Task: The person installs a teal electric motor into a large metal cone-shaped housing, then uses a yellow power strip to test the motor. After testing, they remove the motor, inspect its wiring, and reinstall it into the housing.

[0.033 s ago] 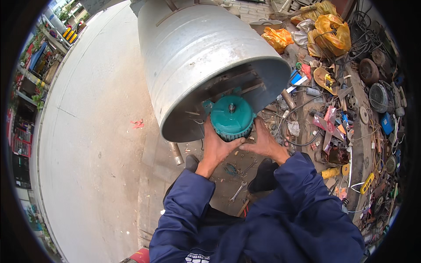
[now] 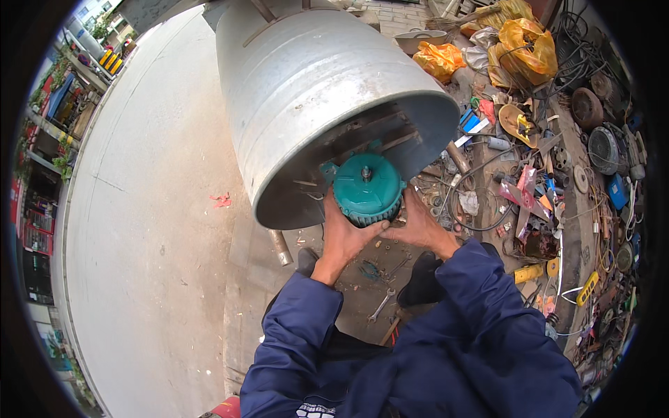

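A green electric motor (image 2: 367, 196) with a short metal shaft sits at the mouth of a large grey metal drum (image 2: 306, 83), its shaft end turned up toward me. My left hand (image 2: 343, 235) wraps around the motor's near left side. Against its near right side my right hand (image 2: 423, 228) is pressed, fingers curling under and out of sight. The two thumbs meet at the front, below the green cover. Dark crossbars show inside the drum behind the motor. How the motor is supported underneath is hidden.
An open-end wrench (image 2: 382, 304) and teal-handled pliers (image 2: 371, 269) lie on the ground between my shoes. A pipe leg (image 2: 280, 247) juts out below the drum. Scrap, cables and a yellow helmet (image 2: 518, 125) crowd the right side. Orange bags (image 2: 523, 52) lie at far right.
The view has shifted slightly. Both hands keep the same hold on the motor, which stays at the drum's mouth.
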Demonstrator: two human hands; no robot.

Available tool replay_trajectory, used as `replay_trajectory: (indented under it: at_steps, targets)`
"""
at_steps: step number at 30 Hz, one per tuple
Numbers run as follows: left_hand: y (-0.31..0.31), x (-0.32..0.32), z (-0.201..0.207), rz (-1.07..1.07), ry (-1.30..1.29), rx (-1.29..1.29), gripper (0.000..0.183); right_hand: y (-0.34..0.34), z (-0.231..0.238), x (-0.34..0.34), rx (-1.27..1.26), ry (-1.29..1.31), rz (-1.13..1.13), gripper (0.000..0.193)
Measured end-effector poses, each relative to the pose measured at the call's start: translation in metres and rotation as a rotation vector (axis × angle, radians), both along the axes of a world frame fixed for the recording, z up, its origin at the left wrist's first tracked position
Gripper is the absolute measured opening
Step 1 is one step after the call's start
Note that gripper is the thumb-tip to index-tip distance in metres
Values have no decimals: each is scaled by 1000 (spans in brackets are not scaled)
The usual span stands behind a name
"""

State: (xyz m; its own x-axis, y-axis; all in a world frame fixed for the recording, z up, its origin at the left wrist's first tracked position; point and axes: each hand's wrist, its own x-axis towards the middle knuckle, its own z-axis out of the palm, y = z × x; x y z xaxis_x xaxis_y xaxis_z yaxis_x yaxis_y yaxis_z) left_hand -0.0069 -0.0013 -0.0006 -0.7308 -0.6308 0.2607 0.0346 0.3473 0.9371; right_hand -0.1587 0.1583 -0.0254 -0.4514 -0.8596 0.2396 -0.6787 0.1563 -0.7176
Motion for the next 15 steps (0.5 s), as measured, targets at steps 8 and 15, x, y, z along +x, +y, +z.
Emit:
replay_trajectory:
  at_steps: [8,15]
  targets:
    - [-1,0,-14,36,-20,45,125,-21,-11,-13,-94,-169,36,128]
    - [14,5,9,69,9,184,113,-5,31,-6,-113,-39,-2,121]
